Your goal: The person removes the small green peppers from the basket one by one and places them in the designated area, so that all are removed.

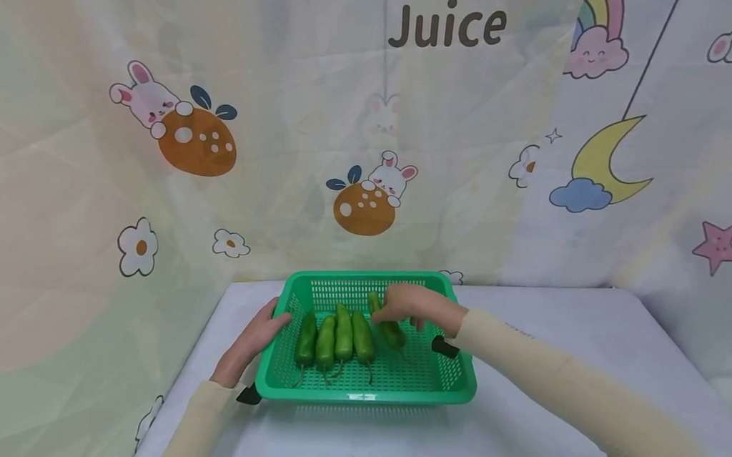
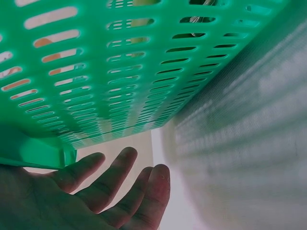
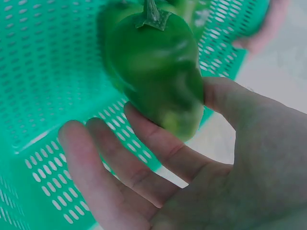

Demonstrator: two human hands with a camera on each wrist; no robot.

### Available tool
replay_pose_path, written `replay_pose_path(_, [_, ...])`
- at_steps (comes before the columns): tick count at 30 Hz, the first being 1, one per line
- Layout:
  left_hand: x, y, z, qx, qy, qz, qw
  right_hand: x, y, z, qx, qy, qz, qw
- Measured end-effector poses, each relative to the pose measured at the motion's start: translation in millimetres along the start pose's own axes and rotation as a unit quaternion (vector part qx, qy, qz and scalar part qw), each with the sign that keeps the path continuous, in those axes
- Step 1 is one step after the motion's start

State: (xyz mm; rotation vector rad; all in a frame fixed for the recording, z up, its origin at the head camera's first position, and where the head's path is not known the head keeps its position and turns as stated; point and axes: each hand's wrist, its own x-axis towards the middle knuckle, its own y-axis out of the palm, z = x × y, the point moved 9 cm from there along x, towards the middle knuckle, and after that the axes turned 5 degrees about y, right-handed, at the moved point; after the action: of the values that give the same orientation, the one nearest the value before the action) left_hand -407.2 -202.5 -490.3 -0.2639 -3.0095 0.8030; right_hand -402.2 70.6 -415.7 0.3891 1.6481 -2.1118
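A green plastic basket [image 1: 365, 399] with slotted walls holds several long green peppers [image 1: 344, 336], lined up side by side in its left half with their stems toward me. At the left rim is my left hand [image 1: 261, 331], its thumb over the top edge and its fingers [image 2: 120, 172] extended outside, below the rim. My right hand [image 1: 414, 304] reaches in over the right side and pinches the rightmost green pepper [image 3: 153, 67] near its tip between thumb and index finger. The other fingers of that hand extend free of the pepper. Its stem end also points toward me.
Beneath the basket is a table with a white cover [image 1: 531, 428]. Behind it hangs a cartoon-printed cloth [image 1: 279, 179], which also runs along the left side. Dark bands [image 1: 445, 347] are on both wrists.
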Motion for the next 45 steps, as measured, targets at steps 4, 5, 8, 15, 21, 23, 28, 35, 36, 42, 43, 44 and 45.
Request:
replay_pose_path(4, [-1.0,-0.2,0.0,0.004,0.001,-0.002,1.0,-6.7,-12,-1,0.045,-0.018,0.001,0.9988])
replay_pose_path(5, [-0.9,-0.2,-0.1,0.003,0.002,-0.003,1.0,-7.9,-14,-2,0.056,-0.021,0.001,0.9982])
replay_pose_path(8, [-0.6,0.8,-0.3,0.005,0.004,-0.002,1.0,-10.6,-18,-7,0.074,-0.036,0.003,0.9966])
replay_pose_path(15, [0.4,2.0,1.2,0.014,0.0,-0.007,0.9999,-14.1,-16,-29,0.119,-0.057,0.019,0.9912])
replay_pose_path(21, [2.0,5.7,-3.5,-0.004,0.012,-0.003,0.9999,-16.3,-16,-55,0.175,-0.055,0.045,0.982])
replay_pose_path(23, [2.0,6.3,-3.3,-0.01,0.008,0.0,0.9999,-15.2,-18,-62,0.185,-0.054,0.049,0.9801])
replay_pose_path(28, [2.9,5.4,-0.9,-0.022,0.0,0.0,0.9998,-17.9,-26,-74,0.201,-0.059,0.049,0.9765])
replay_pose_path(35, [2.2,5.1,-2.2,-0.028,0.005,0.002,0.9996,-28.8,-39,-83,0.2,-0.078,0.043,0.9757])
replay_pose_path(36, [1.4,4.8,-2.9,-0.03,0.005,0.001,0.9995,-30.0,-40,-85,0.2,-0.079,0.042,0.9757])
replay_pose_path(42, [-0.5,2.1,-2.9,-0.021,0.004,-0.003,0.9998,-35.4,-47,-92,0.194,-0.088,0.038,0.9763])
replay_pose_path(43, [-0.6,1.7,-1.7,-0.017,0.001,-0.004,0.9999,-36.2,-48,-93,0.192,-0.089,0.038,0.9767])
replay_pose_path(44, [-1.0,1.0,-0.5,-0.012,0.0,-0.005,0.9999,-37.0,-49,-94,0.189,-0.09,0.037,0.9772])
replay_pose_path(45, [-1.2,0.7,1.2,-0.01,-0.004,-0.006,0.9999,-37.7,-50,-95,0.186,-0.09,0.036,0.9777])
